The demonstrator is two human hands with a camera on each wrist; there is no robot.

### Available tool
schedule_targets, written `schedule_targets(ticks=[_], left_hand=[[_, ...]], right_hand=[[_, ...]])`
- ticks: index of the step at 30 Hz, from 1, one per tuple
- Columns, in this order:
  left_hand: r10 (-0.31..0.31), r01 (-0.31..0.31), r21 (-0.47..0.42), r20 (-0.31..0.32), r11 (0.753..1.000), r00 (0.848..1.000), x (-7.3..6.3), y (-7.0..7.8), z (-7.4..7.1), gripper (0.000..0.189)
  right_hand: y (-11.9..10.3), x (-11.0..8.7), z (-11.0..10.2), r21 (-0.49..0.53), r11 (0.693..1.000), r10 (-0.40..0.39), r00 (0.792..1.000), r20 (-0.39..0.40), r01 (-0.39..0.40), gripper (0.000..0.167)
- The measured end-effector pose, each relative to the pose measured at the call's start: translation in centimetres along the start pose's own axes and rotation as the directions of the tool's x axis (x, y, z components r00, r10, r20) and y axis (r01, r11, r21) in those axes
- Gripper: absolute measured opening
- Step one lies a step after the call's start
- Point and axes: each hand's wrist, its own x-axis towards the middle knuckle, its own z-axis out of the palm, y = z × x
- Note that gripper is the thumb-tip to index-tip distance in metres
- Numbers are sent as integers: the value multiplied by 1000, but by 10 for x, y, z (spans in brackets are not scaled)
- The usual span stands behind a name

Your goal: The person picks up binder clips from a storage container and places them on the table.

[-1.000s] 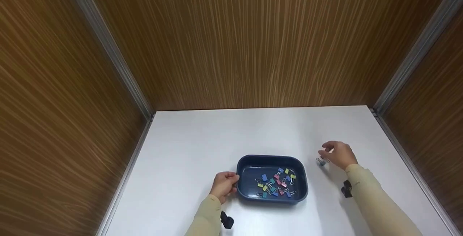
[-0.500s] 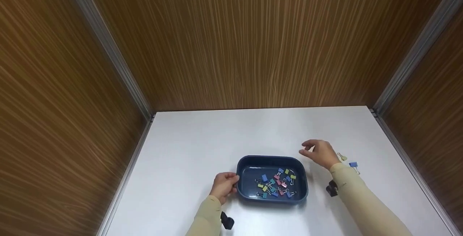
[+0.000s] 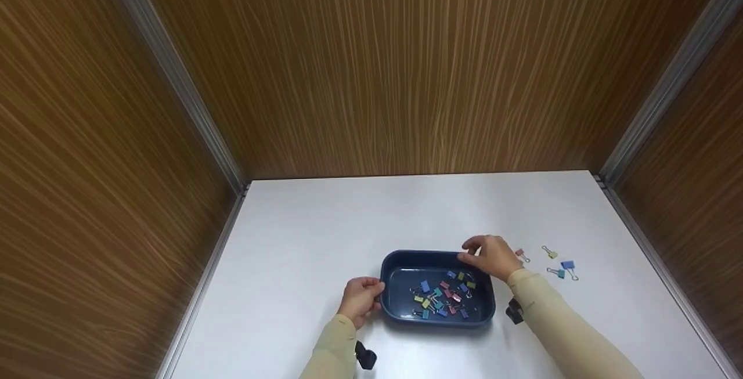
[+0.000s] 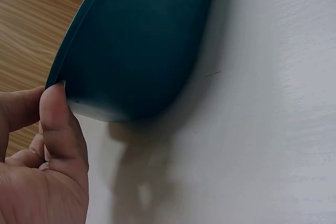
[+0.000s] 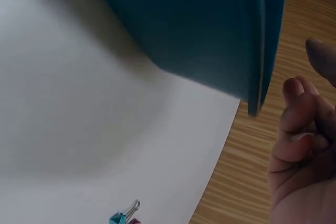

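white tabletop (image 3: 325, 222) is carrying the lot. dark blue tray (image 3: 399, 286) is sitting on it. my read: step in hand is unloading the tray piecemeal; next move is calling for a dip inside and a fine pinch. left hand (image 3: 360, 298) is pinching the tray's left rim, grip closed on it. right hand (image 3: 492, 256) is hanging over the far right corner; grip is showing thumb and fingers parted, nothing visible between, clear of the rim in the right wrist view. binder clips (image 3: 447, 293) are lying jumbled in the tray, four more loose to its right: blue clip (image 3: 568, 264), pink clip (image 3: 519, 252), yellow clip (image 3: 552, 255), teal clip (image 3: 559, 273).
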Motion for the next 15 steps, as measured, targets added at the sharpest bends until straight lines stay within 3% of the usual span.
schedule_targets(ticks=[7, 15], left_hand=[[-12, 12, 9, -7, 1000, 1000, -1, 0, 0, 21], [-24, 24, -10, -19, 1000, 1000, 0, -2, 3, 22]], right_hand=[[-13, 3, 16, 6, 1000, -14, 999, 39, 13, 23], [-25, 6, 27, -26, 1000, -12, 995, 98, 15, 23]])
